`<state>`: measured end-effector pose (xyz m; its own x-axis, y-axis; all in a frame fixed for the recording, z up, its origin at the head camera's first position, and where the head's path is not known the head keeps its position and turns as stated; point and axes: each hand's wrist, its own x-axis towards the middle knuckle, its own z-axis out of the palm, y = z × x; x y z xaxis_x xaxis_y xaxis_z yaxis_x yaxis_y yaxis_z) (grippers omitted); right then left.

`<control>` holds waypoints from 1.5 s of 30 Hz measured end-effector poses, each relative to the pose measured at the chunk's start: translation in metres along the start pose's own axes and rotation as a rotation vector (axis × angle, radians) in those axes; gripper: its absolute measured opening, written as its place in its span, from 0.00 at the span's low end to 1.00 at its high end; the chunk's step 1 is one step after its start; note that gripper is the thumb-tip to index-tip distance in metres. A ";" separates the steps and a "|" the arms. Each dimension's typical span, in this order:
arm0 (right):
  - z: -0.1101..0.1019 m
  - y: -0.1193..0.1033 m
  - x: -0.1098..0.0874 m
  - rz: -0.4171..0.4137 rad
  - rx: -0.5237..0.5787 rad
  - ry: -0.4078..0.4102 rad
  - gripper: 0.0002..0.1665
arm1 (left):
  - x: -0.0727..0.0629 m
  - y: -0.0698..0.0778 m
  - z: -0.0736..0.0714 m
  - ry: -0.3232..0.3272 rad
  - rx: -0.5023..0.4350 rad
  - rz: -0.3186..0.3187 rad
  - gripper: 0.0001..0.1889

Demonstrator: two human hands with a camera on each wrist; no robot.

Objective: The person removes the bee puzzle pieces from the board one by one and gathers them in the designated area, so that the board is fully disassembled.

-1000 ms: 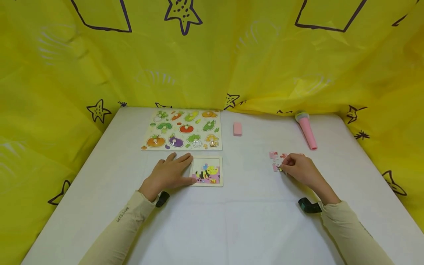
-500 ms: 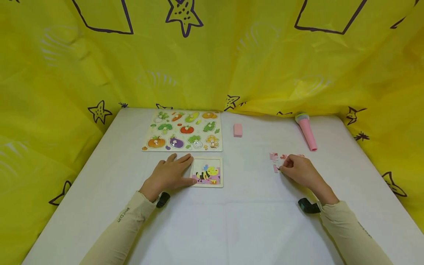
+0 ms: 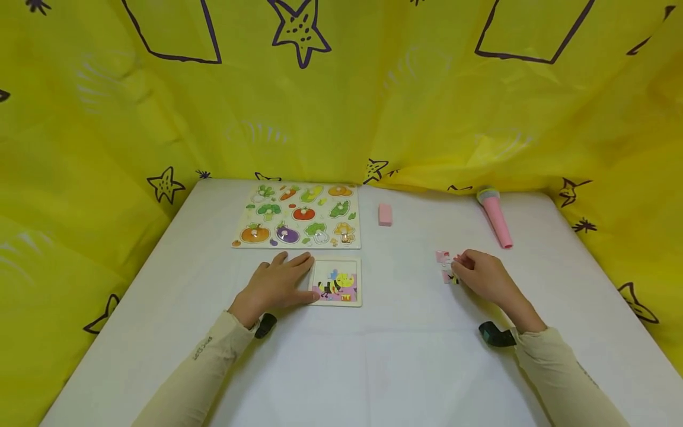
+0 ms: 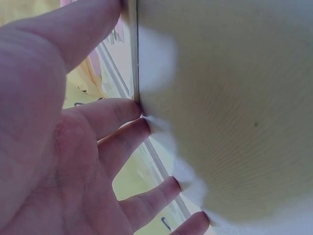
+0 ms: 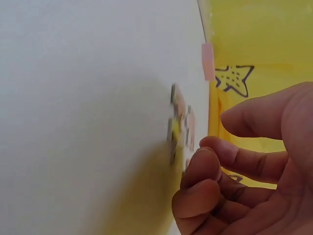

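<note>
Yellow sheeting across the back and both sides, patterned with dark-outlined stars, bunched low along the far edge of a white-clothed table. Faint creases across the near half of the cloth. At the back left, a vegetable board, long axis left to right, parallel to the table's far edge. Just nearer, the left hand, fingers spread and fairly straight, thumb and forefinger touching the left side of a bee tray; nothing gripped. Well to the right, the right hand, fingers loosely curled beside and over loose puzzle pieces; in the wrist view, a small gap between thumb and forefinger, with nothing visible in it.

Bee tray flat on the cloth, near the front edge of the vegetable board; roughly square, bee lengthwise left to right, yellow head towards the right. Pink microphone aslant beyond the right hand, head towards the sheeting.

Counted: one vegetable board with eleven large outlined shapes, two hands, one bee tray, one microphone, one pink block. Loose puzzle pieces: several, partly hidden by the right hand, exact number impossible to tell.
</note>
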<state>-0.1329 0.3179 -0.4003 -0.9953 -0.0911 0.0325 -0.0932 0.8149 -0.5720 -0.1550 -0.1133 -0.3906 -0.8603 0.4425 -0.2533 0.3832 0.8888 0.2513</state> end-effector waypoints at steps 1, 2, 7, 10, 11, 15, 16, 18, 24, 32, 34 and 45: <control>0.001 -0.002 0.002 -0.007 0.004 0.006 0.11 | 0.000 0.000 0.000 0.000 0.000 -0.001 0.45; 0.003 -0.005 0.004 -0.010 0.013 0.006 0.11 | 0.000 0.000 0.000 -0.004 -0.002 -0.003 0.46; 0.011 -0.024 0.015 -0.063 0.071 0.015 0.11 | 0.000 -0.002 0.000 -0.004 -0.003 -0.007 0.46; 0.018 -0.034 0.021 -0.091 0.087 0.023 0.09 | 0.001 -0.003 0.000 -0.003 -0.003 -0.010 0.46; 0.021 -0.037 0.023 -0.095 0.091 0.020 0.09 | 0.001 -0.003 0.000 -0.003 -0.003 -0.012 0.46; 0.033 -0.051 0.029 -0.113 0.117 0.000 0.08 | 0.000 -0.004 -0.001 -0.013 0.003 -0.016 0.46; 0.035 -0.054 0.030 -0.117 0.130 -0.006 0.08 | 0.000 -0.005 -0.001 -0.014 0.004 -0.017 0.46; 0.041 -0.062 0.033 -0.123 0.157 -0.023 0.08 | 0.000 -0.005 -0.002 -0.014 0.008 -0.015 0.46; 0.057 -0.087 0.042 -0.116 0.217 -0.076 0.08 | 0.002 -0.005 -0.008 -0.012 0.016 -0.022 0.45; 0.079 -0.112 0.047 -0.171 0.216 -0.121 0.06 | 0.002 -0.003 -0.005 -0.025 0.002 -0.023 0.46; 0.083 -0.118 0.047 -0.191 0.210 -0.146 0.07 | 0.003 -0.003 -0.004 -0.024 0.007 -0.021 0.46; 0.100 -0.142 0.048 -0.324 0.094 -0.249 0.15 | 0.005 0.000 -0.001 -0.021 0.013 -0.008 0.46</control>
<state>-0.1648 0.1407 -0.4000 -0.8773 -0.4790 0.0302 -0.3862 0.6670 -0.6372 -0.1599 -0.1114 -0.3908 -0.8561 0.4376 -0.2751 0.3808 0.8939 0.2367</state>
